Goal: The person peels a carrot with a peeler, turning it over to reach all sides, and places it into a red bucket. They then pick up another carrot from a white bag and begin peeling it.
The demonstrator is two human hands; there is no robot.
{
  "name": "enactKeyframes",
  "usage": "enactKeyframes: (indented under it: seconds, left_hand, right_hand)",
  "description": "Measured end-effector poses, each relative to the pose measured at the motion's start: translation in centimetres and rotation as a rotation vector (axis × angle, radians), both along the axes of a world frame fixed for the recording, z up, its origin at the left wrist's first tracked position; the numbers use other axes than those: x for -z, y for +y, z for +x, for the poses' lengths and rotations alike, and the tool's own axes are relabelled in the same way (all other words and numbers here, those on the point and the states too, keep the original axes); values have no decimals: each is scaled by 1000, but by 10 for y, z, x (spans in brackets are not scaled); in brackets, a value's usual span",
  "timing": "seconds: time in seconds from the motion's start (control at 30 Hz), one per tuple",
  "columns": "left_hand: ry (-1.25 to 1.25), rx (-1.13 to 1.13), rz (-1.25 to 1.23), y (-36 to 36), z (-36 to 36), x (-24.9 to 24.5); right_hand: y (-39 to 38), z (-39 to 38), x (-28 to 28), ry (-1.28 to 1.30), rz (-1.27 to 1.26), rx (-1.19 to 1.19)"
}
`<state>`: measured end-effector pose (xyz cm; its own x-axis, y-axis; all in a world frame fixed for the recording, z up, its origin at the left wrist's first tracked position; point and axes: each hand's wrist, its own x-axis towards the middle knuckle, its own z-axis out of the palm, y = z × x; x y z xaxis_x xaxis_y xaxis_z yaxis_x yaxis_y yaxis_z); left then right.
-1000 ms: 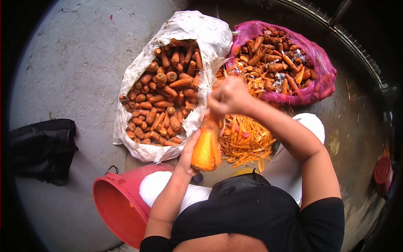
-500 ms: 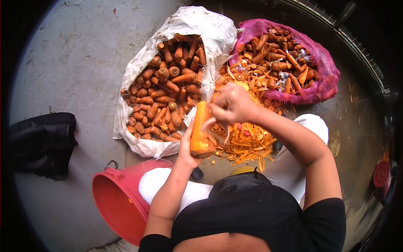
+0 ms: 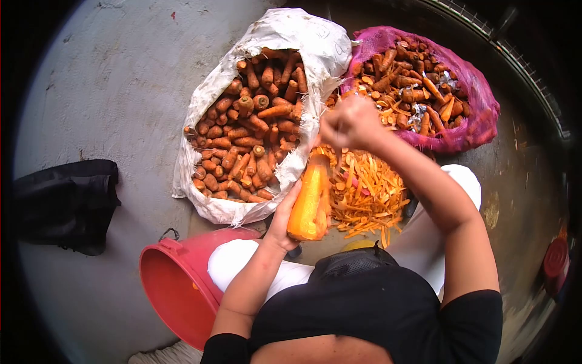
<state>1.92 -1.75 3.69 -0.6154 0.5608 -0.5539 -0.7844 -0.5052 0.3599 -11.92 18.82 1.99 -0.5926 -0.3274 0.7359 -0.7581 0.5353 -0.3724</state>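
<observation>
My left hand (image 3: pixel 282 219) is wrapped round a thick, peeled-looking carrot (image 3: pixel 310 206), its blunt end pointing toward my body. The carrot's bright orange side faces up, and its far end is blurred. Beyond that far end, my right hand (image 3: pixel 351 123) is closed in a fist and smeared by motion. Whatever it grips is too blurred to make out. Below the hands, a heap of orange carrot peelings (image 3: pixel 370 197) lies on the floor. To the left, a white woven sack (image 3: pixel 203 106) gapes open, full of unpeeled carrots (image 3: pixel 245 136).
A purple mesh sack (image 3: pixel 482 115) at the upper right holds carrots, cut pieces and silvery scraps. A red bucket (image 3: pixel 173 249) lies tipped by my left knee. Black cloth (image 3: pixel 70 206) lies at far left, and a red round object (image 3: pixel 556 259) sits at far right.
My right hand has moved up, away from the carrot's side to past its far end. The curled strip beside the carrot is no longer visible. The carrot sits slightly lower and right in view.
</observation>
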Motion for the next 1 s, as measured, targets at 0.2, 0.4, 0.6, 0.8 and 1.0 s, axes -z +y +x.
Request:
enactKeyframes:
  seconds: [0.2,0.4,0.6,0.8,1.0]
  left_hand:
    - [20,7,88,-9,-4,7]
    - [-69,-164,-83,-5,-12,6]
    - [-170,-145,-99,5,-16,9]
    - [-14,-46,21,4,-9,12]
    - [-60,46,42,-3,4,12]
  right_hand:
    - [38,-28,29,-302,340,495]
    - [-8,20,-11,-505,-57,-47]
    - [-30,61,-20,-185,40,-312]
    - [-29,62,-19,-156,10,-312]
    - [16,-11,17,-89,346,153]
